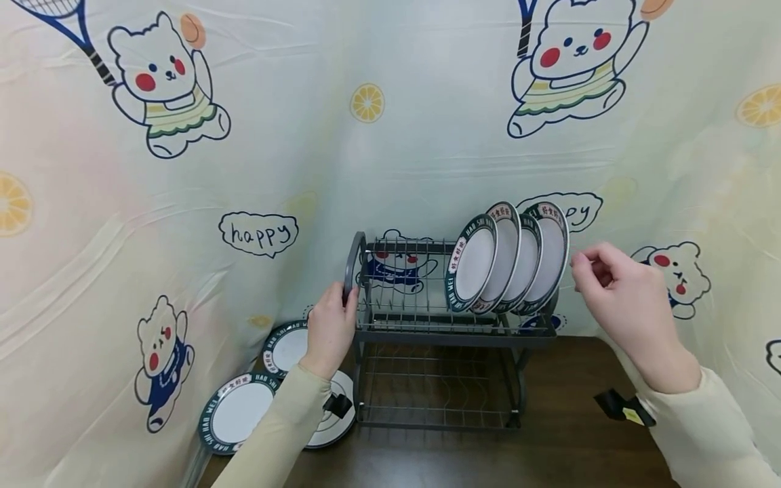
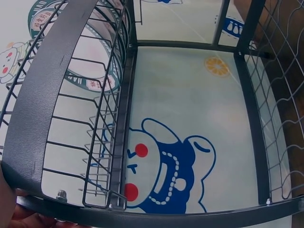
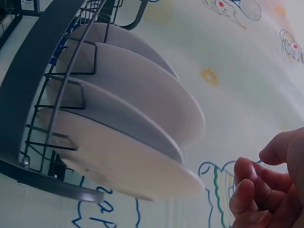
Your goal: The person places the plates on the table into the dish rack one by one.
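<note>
A dark two-tier dish rack [image 1: 451, 337] stands on the brown table. Several white plates with green patterned rims [image 1: 472, 261] stand on edge at the right of its upper tier. My left hand [image 1: 332, 329] grips the rack's left side frame [image 2: 45, 95]; most of that hand is out of the left wrist view. To the right of the plates, my right hand [image 1: 631, 298] is raised, its fingers loosely bent and nothing in them. The right wrist view shows a gap between those fingers and the backs of the plates [image 3: 133, 156], with thumb and fingertips [image 3: 244, 168] apart.
On the table at the left lie more plates: a green-rimmed one [image 1: 238, 413], another behind it [image 1: 288, 349], and one [image 1: 338, 423] partly under my left forearm. A curtain [image 1: 366, 169] with printed bears hangs behind the rack. The brown tabletop [image 1: 451, 461] extends in front.
</note>
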Motion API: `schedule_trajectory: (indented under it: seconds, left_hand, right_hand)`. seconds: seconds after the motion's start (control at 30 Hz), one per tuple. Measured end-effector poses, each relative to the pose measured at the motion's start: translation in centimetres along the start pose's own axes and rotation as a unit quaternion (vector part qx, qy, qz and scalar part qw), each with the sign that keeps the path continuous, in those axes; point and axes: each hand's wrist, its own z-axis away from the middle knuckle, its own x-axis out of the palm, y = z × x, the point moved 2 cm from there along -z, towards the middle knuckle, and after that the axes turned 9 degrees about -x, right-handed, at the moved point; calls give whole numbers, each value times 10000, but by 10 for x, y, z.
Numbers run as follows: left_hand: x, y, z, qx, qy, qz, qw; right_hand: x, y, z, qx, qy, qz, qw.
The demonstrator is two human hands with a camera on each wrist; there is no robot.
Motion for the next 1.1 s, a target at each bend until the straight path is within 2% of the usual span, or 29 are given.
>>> schedule_trajectory:
  seconds: [0.13,0.37,0.53,0.7,0.97,1.1]
  left_hand:
    - [0,0,0,-50,6,-10,10000]
    - [0,0,-1,40,41,-86,9999]
    - [2,-1,-1,65,-22,-79,9999]
    - [2,-1,0,-25,-30,7,10000]
    - [0,1,-1,17,44,-4,10000]
    - [0,1,-1,50,48,-19,10000]
  right_hand:
    - [6,15,14,411,-201,-22,9990]
    - [27,41,34,651,-381,206,9969]
    - [43,55,44,961,-731,438,9917]
    - [54,60,49,1212,-1055,540,9855]
    - [70,62,53,1438,-1302,854,9773]
    - [76,61,54,1498,-1274,942,9759]
